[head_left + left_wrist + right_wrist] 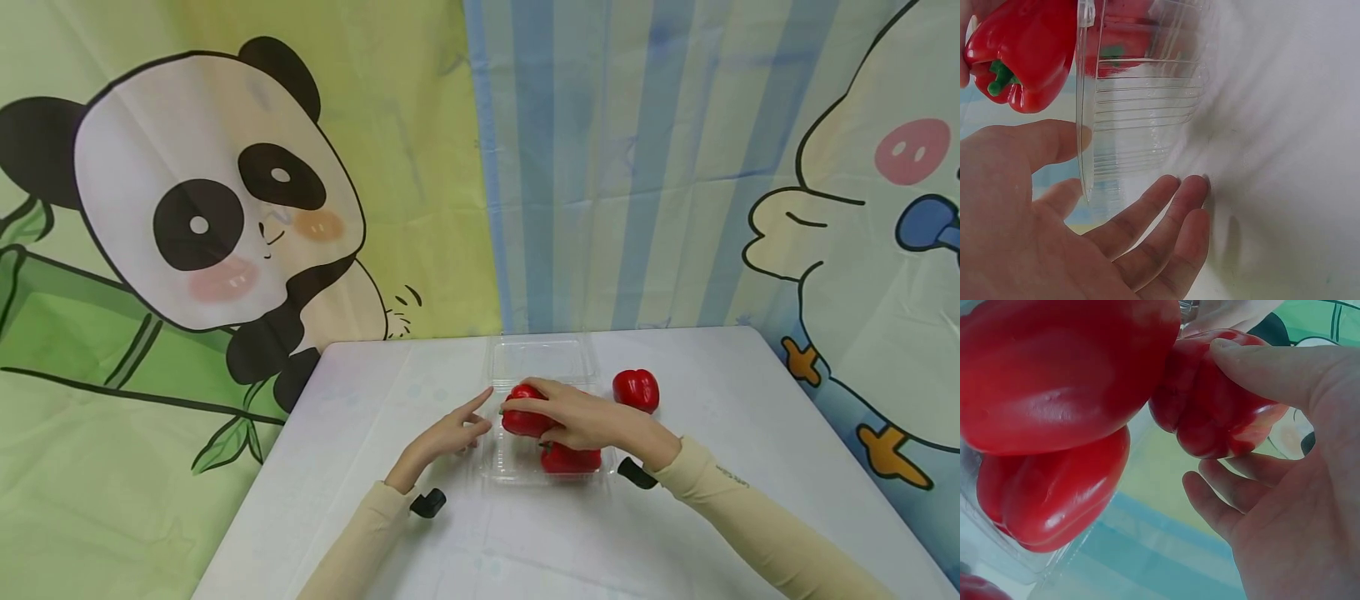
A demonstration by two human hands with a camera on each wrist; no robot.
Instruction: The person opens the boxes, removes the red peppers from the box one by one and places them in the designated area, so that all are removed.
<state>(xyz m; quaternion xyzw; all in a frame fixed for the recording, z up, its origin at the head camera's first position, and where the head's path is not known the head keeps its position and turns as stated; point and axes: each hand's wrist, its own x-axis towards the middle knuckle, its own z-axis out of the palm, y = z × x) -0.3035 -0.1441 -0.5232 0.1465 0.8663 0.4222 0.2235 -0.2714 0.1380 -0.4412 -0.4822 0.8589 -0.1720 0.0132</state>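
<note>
My right hand (588, 417) holds a red bell pepper (522, 419) over the left part of a clear plastic box (495, 477), thumb on one side and fingers on the other. The pepper's green stem (1001, 79) shows in the left wrist view. Two more red peppers lie in the box: the near one (573, 460) at the front right, the other one (1047, 500) mostly behind my right hand in the head view. At the box's left side is my left hand (448, 432), fingers loosely extended and thumb right at the rim.
The box's clear lid (543, 360) is folded back toward the curtain. Another red pepper (636, 390) sits on the white table (720, 517), right of the box. Behind the table hang curtains (570, 167) printed with cartoon animals.
</note>
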